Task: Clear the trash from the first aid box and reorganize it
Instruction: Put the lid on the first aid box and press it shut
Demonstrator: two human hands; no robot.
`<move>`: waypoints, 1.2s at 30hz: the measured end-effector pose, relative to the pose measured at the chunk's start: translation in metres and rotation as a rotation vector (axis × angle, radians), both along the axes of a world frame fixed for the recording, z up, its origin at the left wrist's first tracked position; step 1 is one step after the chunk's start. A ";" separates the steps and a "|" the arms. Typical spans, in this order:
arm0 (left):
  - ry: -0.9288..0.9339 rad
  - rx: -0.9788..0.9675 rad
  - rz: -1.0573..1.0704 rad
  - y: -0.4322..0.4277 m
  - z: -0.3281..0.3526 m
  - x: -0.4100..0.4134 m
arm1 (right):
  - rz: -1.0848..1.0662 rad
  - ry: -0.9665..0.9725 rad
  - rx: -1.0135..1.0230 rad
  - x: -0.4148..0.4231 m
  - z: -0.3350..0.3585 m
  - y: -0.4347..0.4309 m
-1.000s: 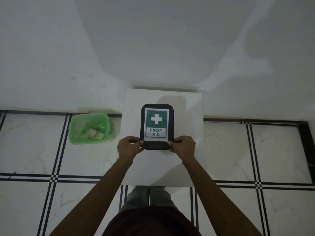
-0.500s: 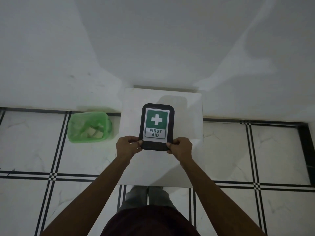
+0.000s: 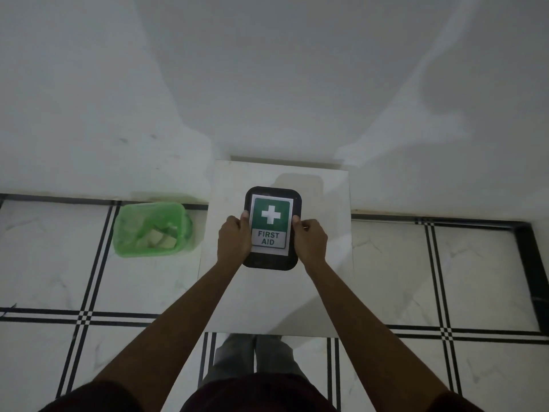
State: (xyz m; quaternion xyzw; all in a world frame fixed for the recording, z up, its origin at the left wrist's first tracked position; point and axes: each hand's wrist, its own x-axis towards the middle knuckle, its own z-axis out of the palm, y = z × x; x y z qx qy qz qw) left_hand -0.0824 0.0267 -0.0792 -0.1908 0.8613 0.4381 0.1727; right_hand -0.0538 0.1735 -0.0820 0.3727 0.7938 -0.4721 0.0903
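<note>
The first aid box, lid shut and label up, lay near the middle of the white worktop, a little toward its far edge. The left hand and right hand each had a closed grip on its long sides, thumbs on the lid. A green bin holding scraps stood on the floor off the worktop's left edge.

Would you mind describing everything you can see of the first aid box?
The first aid box is a black, rounded-corner case, seemingly closed, lying flat on the white tabletop. Its lid bears a white label with a green panel, a white cross and the words FIRST AID. The left hand grips its left edge and the right hand its right edge, thumbs over the top. Its material and contents cannot be told.
</note>
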 end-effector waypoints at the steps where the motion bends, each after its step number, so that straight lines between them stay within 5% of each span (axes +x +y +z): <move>1: 0.013 -0.021 0.002 0.004 -0.002 -0.003 | -0.021 0.010 0.022 -0.003 -0.005 -0.003; 18: 0.226 -0.172 -0.113 0.006 -0.039 -0.002 | -0.002 0.196 0.192 -0.005 -0.049 -0.016; 21: 0.326 -0.367 -0.321 0.008 -0.033 -0.005 | 0.094 0.283 0.358 -0.007 -0.046 -0.021; 24: 0.338 -0.478 -0.599 0.006 -0.035 -0.011 | 0.413 0.322 0.582 -0.010 -0.051 -0.018; 36: 0.391 -0.292 -0.645 0.007 -0.040 -0.017 | 0.544 0.326 0.601 -0.016 -0.064 -0.011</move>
